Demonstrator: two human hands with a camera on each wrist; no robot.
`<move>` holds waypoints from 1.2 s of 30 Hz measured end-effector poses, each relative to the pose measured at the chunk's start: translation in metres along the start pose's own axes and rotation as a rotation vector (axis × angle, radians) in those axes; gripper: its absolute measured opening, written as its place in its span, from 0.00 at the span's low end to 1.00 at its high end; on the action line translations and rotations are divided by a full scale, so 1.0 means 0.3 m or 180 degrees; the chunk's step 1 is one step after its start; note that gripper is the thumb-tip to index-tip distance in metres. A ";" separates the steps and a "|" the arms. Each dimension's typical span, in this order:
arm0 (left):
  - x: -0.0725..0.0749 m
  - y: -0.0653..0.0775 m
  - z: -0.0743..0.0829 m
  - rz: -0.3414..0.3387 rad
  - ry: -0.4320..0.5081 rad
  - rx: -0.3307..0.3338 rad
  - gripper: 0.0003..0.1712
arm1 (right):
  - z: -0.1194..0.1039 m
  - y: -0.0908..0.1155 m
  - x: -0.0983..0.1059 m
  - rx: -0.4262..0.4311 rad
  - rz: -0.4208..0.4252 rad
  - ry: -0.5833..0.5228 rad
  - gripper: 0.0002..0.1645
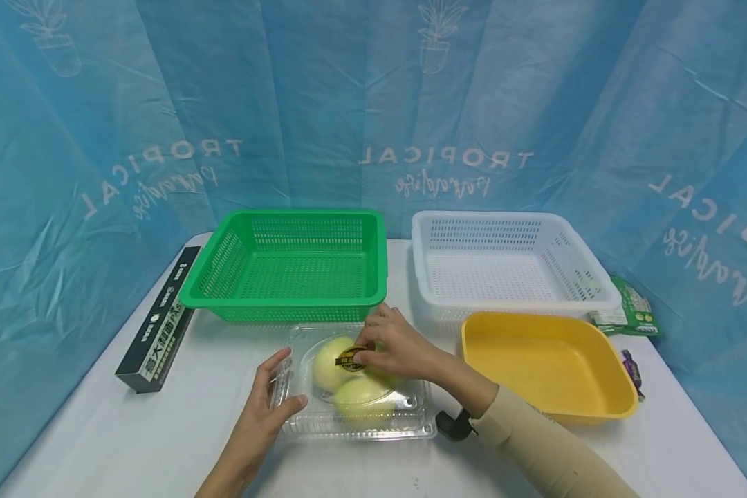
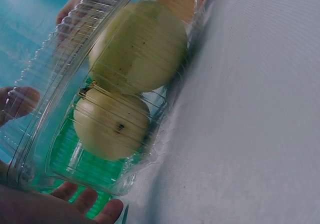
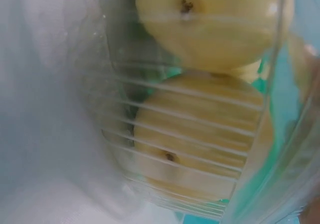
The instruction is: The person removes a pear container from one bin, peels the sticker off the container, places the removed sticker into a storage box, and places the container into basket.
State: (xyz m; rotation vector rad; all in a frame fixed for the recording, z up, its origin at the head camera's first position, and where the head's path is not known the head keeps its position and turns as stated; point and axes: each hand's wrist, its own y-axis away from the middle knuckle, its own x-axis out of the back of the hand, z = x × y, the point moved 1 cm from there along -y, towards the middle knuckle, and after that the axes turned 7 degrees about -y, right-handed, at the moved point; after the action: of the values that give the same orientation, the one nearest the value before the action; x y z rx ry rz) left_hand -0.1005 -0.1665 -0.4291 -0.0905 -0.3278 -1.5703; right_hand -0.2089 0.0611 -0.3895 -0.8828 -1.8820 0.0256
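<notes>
A clear plastic clamshell box [image 1: 386, 432] lies on the table in front of the person, its lid down. Inside sit several round, pale yellow-green fruits [image 1: 364, 401] that look like pears; two pears [image 2: 137, 46] show large in the left wrist view. A black-and-gold oval sticker [image 1: 348, 359] lies at the top of the lid. At its right edge, the right hand [image 1: 398, 346] pinches with thumb and fingertips. The left hand [image 1: 264, 404] holds the box's left side, thumb over the lid and fingers [image 2: 85, 200] along the end.
Behind the box stand a green basket [image 1: 286, 302] and a white basket [image 1: 517, 304]. A yellow tub [image 1: 548, 408] is at the right, with a green packet [image 1: 635, 315] and small purple packet [image 1: 631, 370] beyond. A long black box [image 1: 162, 325] lies at the left.
</notes>
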 end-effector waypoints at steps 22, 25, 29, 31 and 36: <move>0.002 -0.002 0.004 0.0001 -0.0053 0.0034 0.44 | 0.018 0.128 0.157 -0.0422 0.0719 -0.0783 0.03; 0.000 -0.002 0.004 -0.0009 -0.0052 0.0039 0.44 | 0.030 0.161 0.182 -0.0559 0.0834 -0.0801 0.05; 0.000 -0.002 0.004 -0.0028 -0.0027 0.0038 0.44 | 0.056 0.214 0.213 -0.0806 0.0935 -0.0831 0.08; 0.001 -0.003 0.004 -0.0028 -0.0015 0.0039 0.44 | 0.068 0.241 0.228 -0.0952 0.0973 -0.0844 0.08; 0.003 -0.003 0.003 -0.0019 -0.0001 0.0036 0.44 | 0.090 0.302 0.263 -0.1185 0.1088 -0.0763 0.06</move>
State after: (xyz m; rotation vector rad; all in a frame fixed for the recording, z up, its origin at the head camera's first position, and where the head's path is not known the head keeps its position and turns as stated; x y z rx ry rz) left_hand -0.1016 -0.1673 -0.4282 -0.0810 -0.3374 -1.5740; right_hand -0.1969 0.1829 -0.3761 -1.5080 -1.9666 -0.0114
